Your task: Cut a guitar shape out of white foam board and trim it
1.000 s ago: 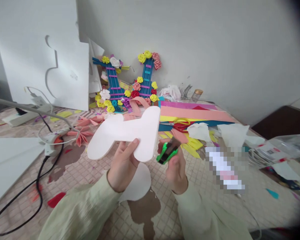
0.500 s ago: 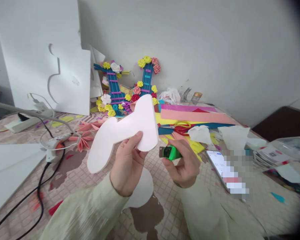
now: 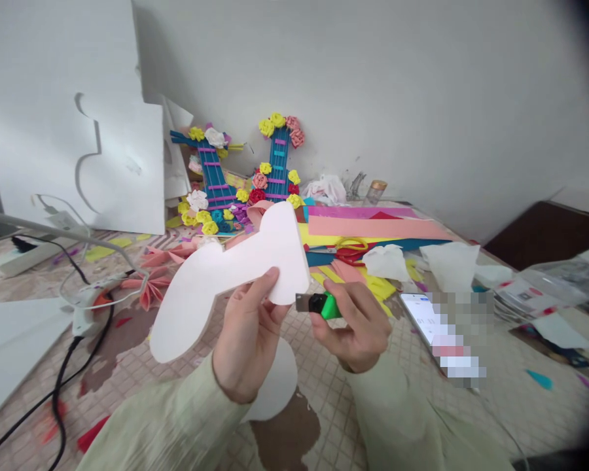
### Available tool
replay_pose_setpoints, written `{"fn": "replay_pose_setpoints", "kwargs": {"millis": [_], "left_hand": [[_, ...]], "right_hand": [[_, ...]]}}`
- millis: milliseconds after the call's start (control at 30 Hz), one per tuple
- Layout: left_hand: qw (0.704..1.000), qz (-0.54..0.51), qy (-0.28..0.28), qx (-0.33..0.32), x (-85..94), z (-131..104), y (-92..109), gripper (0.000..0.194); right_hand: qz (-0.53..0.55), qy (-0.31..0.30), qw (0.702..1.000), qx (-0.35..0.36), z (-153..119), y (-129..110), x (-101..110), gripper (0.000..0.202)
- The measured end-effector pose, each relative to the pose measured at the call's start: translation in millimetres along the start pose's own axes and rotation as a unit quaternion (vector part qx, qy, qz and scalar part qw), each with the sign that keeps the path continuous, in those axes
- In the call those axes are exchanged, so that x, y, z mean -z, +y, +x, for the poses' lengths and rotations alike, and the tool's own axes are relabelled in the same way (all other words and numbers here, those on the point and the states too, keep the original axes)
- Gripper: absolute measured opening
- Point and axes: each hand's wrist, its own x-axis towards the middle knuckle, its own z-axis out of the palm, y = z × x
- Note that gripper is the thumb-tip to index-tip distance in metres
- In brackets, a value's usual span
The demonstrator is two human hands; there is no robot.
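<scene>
Above the table (image 3: 321, 366), the white cutout (image 3: 201, 281) spreads left of and above the left hand (image 3: 245, 340), which pinches its lower edge between thumb and fingers. Just right of that, the right hand (image 3: 360, 327) grips a green cutter (image 3: 330, 305), its blade (image 3: 302, 302) aimed left at the cutout's right end, so a slip or too hard a push could gouge it or nick the left fingertips. Beyond the right hand stands a lidded jar (image 3: 375, 192), and well right lies a clear bag (image 3: 540, 291), their contents too blurred to tell.
</scene>
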Motion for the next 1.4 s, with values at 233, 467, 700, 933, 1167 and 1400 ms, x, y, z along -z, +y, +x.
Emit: {"fn": "replay_pose_setpoints", "kwargs": {"millis": [233, 467, 700, 933, 1167, 1400], "left_hand": [[1.000, 0.005, -0.003, 0.010, 1.0, 0.9, -2.1, 0.013], [1.000, 0.020, 0.000, 0.015, 1.0, 1.1, -3.4, 0.015], [1.000, 0.017, -0.005, 0.021, -0.1, 0.5, -2.7, 0.015], [0.999, 0.022, -0.014, 0.033, 0.3, 2.6, -3.2, 0.015], [0.998, 0.046, -0.033, 0.029, 2.8, 0.6, -5.4, 0.014], [0.997, 0.057, -0.031, 0.051, 0.9, 1.5, -4.4, 0.010]], "right_hand": [[-0.001, -0.003, 1.000, -0.006, 1.9, -1.0, -0.6, 0.044], [-0.007, -0.003, 1.000, -0.007, 1.6, -0.8, 0.6, 0.044], [-0.007, 0.009, 1.000, -0.005, 4.0, -0.2, 1.2, 0.041], [-0.001, 0.014, 1.000, -0.004, 2.4, 0.3, 1.9, 0.041], [0.016, 0.010, 1.000, -0.009, 2.8, -2.2, 2.9, 0.042], [0.024, 0.016, 1.000, -0.011, 0.6, -1.1, 3.7, 0.042]]}}
